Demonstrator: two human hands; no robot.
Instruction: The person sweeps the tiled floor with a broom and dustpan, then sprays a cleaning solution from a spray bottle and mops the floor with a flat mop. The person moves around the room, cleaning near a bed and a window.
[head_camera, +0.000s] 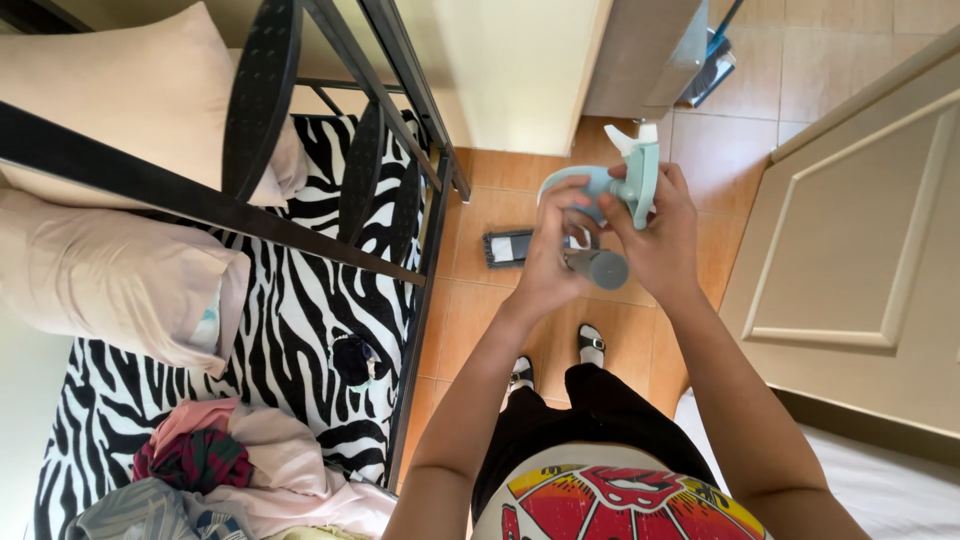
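My left hand (552, 250) and my right hand (665, 235) are raised together in front of me, over an orange tiled floor. Both grip a pale teal plastic mop handle part (632, 180) with a white trigger piece at its top. A grey pole end (602, 268) points toward me between my two palms. Far below on the tiles lies a flat grey mop head (512, 247), partly hidden by my left hand.
A black metal bunk bed frame (330, 120) stands at the left, with a zebra-print sheet (290, 310), pink pillows (110, 280) and a heap of clothes (220, 460). A cream door (860, 240) is at the right. My sandalled feet (590, 345) stand on the tiles.
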